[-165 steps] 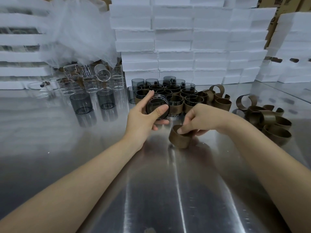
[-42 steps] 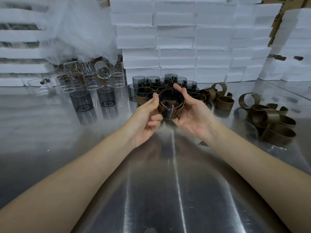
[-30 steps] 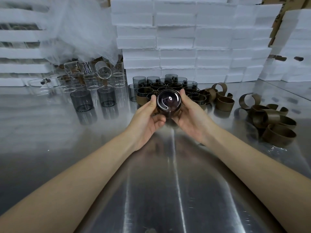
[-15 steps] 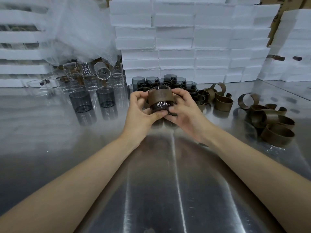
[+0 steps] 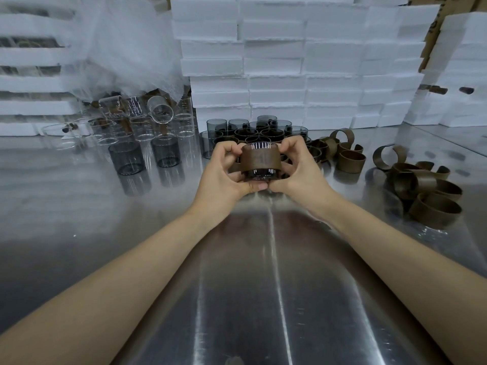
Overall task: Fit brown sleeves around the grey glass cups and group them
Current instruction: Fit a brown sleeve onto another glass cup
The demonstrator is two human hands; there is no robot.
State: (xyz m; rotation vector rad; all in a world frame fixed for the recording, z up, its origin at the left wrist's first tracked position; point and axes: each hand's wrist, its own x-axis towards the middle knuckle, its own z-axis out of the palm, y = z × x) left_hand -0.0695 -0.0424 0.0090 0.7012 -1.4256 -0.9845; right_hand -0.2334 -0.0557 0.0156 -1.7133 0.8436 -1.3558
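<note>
Clock directions are read from the held cup, with 12 o'clock pointing away from the person.

1. The left hand (image 5: pixel 224 175) and right hand (image 5: pixel 300 172) both grip 1 grey glass cup (image 5: pixel 259 174) above the desk (image 5: pixel 263 285). The fingers curl round its sides and the thumbs lie beneath it.
2. A brown sleeve (image 5: pixel 259 160) wraps the cup. Glass shows above and below the sleeve.
3. At 12 o'clock stands the cluster of sleeved cups (image 5: pixel 247 133). The hands and the held cup hide its near row.
4. At 9 o'clock stand 2 bare grey cups (image 5: pixel 127 158), just beside each other.
5. At 10 o'clock is a group of clear glasses (image 5: pixel 137 119), some tipped over.
6. At 3 o'clock lie loose sleeves (image 5: pixel 427 191) in a heap.
7. White foam boxes (image 5: pixel 276 61) are stacked along the far edge.
</note>
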